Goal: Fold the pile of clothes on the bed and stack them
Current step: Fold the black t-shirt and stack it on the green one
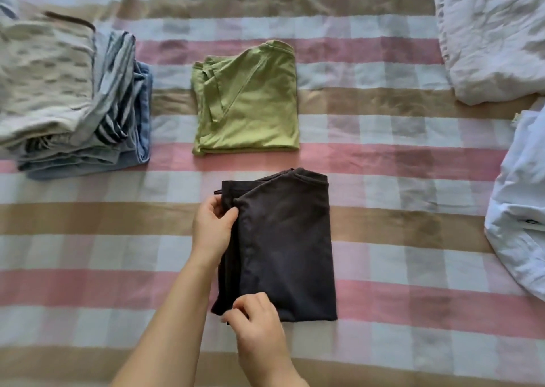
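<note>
A dark grey shirt lies folded into a rectangle on the checked bed sheet, just in front of me. My left hand pinches its left edge near the top corner. My right hand pinches the fabric at the bottom left corner. Beyond it a green shirt lies folded flat. At the far left stands a stack of folded clothes, with a pale patterned garment on top and striped and blue pieces beneath.
Rumpled white bedding fills the top right corner. Another white crumpled cloth lies at the right edge. Bare sheet shows between the shirts and the white cloth.
</note>
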`<move>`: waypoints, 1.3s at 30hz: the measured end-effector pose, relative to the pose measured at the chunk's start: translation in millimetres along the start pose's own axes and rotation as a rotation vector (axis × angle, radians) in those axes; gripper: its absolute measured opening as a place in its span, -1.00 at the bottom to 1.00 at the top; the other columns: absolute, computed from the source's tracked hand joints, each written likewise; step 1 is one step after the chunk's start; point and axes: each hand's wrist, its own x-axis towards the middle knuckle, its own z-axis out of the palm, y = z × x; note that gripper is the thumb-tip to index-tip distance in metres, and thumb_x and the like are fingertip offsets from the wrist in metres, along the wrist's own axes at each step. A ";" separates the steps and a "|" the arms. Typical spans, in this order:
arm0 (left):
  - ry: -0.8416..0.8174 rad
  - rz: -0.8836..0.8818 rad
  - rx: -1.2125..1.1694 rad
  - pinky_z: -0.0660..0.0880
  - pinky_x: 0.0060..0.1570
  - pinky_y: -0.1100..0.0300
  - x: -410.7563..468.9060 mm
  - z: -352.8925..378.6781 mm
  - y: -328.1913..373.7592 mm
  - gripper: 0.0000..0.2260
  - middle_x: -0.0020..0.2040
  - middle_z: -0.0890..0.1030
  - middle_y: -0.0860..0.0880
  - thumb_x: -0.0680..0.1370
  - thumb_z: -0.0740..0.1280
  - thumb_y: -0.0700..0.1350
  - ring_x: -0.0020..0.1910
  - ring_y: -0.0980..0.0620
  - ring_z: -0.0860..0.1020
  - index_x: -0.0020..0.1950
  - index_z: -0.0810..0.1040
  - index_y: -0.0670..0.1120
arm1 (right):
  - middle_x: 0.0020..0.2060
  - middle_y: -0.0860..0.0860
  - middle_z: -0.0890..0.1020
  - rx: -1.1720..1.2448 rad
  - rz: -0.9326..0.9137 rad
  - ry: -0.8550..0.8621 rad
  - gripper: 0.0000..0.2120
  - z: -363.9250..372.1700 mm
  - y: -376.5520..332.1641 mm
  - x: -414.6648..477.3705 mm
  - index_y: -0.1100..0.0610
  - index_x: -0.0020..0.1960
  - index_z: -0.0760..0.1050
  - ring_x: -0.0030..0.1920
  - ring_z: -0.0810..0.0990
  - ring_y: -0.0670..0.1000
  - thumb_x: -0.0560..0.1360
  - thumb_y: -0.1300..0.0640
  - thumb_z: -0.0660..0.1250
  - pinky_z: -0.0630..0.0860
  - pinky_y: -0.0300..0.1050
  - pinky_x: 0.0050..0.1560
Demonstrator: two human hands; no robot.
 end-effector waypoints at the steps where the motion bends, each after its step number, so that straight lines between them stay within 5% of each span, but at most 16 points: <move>1: 0.019 0.035 0.032 0.46 -0.12 0.36 -1.8 0.0 -1.4 -0.82 -0.15 0.59 0.03 0.49 0.28 -0.37 -0.15 0.13 0.55 -0.07 0.48 -0.09 | -0.32 -0.11 0.52 0.001 -0.006 -0.018 -0.81 1.3 0.5 -2.2 0.04 -0.25 0.59 -0.21 0.35 -0.09 0.15 0.20 0.47 0.41 -0.31 -0.39; 3: 0.100 0.135 0.152 0.41 -0.14 0.47 -8.9 0.3 -2.3 -0.80 -0.10 0.56 0.07 0.48 0.33 -0.31 -0.14 0.21 0.52 -0.05 0.47 -0.02 | -0.26 -0.04 0.57 0.072 -0.033 0.026 -0.70 -1.9 7.5 -3.2 0.10 -0.18 0.61 -0.21 0.47 -0.04 0.13 0.33 0.49 0.48 -0.24 -0.37; 5: 0.222 0.211 0.295 0.38 0.03 0.35 -19.4 -2.8 -6.9 -0.76 0.02 0.49 0.00 0.46 0.37 -0.27 -0.02 0.09 0.46 0.09 0.47 -0.11 | -0.14 0.00 0.59 0.134 0.023 0.214 -0.79 -16.5 17.3 0.6 0.15 -0.06 0.61 -0.11 0.52 -0.03 0.30 0.27 0.42 0.51 -0.19 -0.13; 8: 0.251 0.076 0.346 0.35 0.21 0.03 -38.9 -6.0 -18.4 -0.60 0.15 0.43 -0.15 0.48 0.38 -0.19 0.16 -0.09 0.39 0.26 0.38 -0.24 | 0.02 0.09 0.56 0.144 0.399 0.501 -0.72 -45.4 42.1 20.8 0.22 0.11 0.55 0.08 0.43 0.01 0.45 0.15 0.30 0.29 -0.23 0.21; 12: 0.168 -0.117 0.292 0.36 -0.05 0.17 -52.2 -2.3 -24.4 -0.63 0.03 0.50 0.01 0.51 0.34 -0.03 0.04 -0.02 0.48 0.24 0.37 -0.14 | 0.11 0.14 0.50 0.260 0.828 0.411 -0.64 -62.8 74.9 52.7 0.22 0.28 0.41 0.15 0.45 0.14 0.51 0.18 0.31 0.38 0.03 0.23; 16: 0.079 -0.155 0.361 0.46 -0.05 0.07 -44.8 4.9 -20.2 -0.72 -0.07 0.58 0.02 0.50 0.33 0.07 -0.05 -0.04 0.53 0.06 0.44 -0.10 | 0.01 0.03 0.61 0.315 0.843 0.286 -0.71 -63.2 80.4 70.7 0.15 0.16 0.47 0.05 0.56 0.10 0.54 0.00 0.26 0.49 -0.01 0.04; 20: 0.032 -0.027 0.362 0.44 -0.08 0.08 -47.6 6.0 -10.6 -0.80 -0.13 0.56 0.02 0.54 0.30 -0.01 -0.07 -0.05 0.53 0.01 0.42 -0.12 | -0.17 -0.11 0.62 0.401 0.747 0.315 -0.96 -65.7 72.4 75.0 0.03 -0.06 0.49 -0.07 0.59 0.02 0.53 0.08 0.28 0.47 -0.18 -0.11; 23: 0.017 0.106 0.311 0.40 -0.22 0.26 -48.5 -1.2 7.3 -0.87 -0.23 0.54 0.07 0.52 0.33 -0.07 -0.19 0.07 0.52 -0.10 0.39 -0.04 | -0.20 -0.25 0.64 0.458 0.630 0.397 -0.83 -79.2 57.4 84.3 -0.14 -0.11 0.50 -0.12 0.59 -0.22 0.50 0.14 0.32 0.42 -0.47 -0.19; 27: 0.081 0.295 0.268 0.40 -0.26 0.25 -8.7 -14.5 55.4 -0.87 -0.27 0.51 0.03 0.50 0.34 -0.09 -0.27 0.13 0.48 -0.14 0.39 0.00 | -0.17 -0.27 0.64 0.514 0.477 0.497 -0.82 -111.0 36.9 140.6 -0.14 -0.10 0.51 -0.15 0.58 -0.29 0.49 0.16 0.34 0.41 -0.52 -0.21; 30: 0.092 0.342 0.201 0.45 -0.07 0.09 55.6 -13.9 93.6 -0.81 -0.08 0.58 -0.09 0.52 0.33 -0.13 -0.10 -0.02 0.52 0.05 0.45 -0.20 | -0.22 -0.19 0.62 0.532 0.395 0.515 -0.88 -128.0 35.7 212.0 -0.08 -0.10 0.50 -0.16 0.56 -0.27 0.51 0.14 0.33 0.42 -0.46 -0.18; 34: 0.079 0.320 0.180 0.30 -0.17 0.33 141.2 -3.4 122.3 -0.83 -0.08 0.54 0.00 0.53 0.33 -0.11 -0.08 0.04 0.48 0.03 0.46 -0.17 | -0.16 -0.04 0.62 0.528 0.372 0.517 -0.91 -131.2 53.1 298.2 0.14 -0.02 0.53 -0.13 0.57 -0.08 0.51 0.14 0.32 0.47 -0.21 -0.08; 39: -0.003 0.183 0.161 0.45 0.14 0.04 207.7 5.8 114.0 -0.75 0.09 0.58 -0.12 0.55 0.30 -0.08 0.10 -0.08 0.53 0.14 0.46 -0.20 | -0.07 0.02 0.63 0.502 0.458 0.452 -0.86 -111.7 84.5 353.2 0.18 0.02 0.52 -0.07 0.56 -0.01 0.52 0.12 0.30 0.48 -0.11 0.00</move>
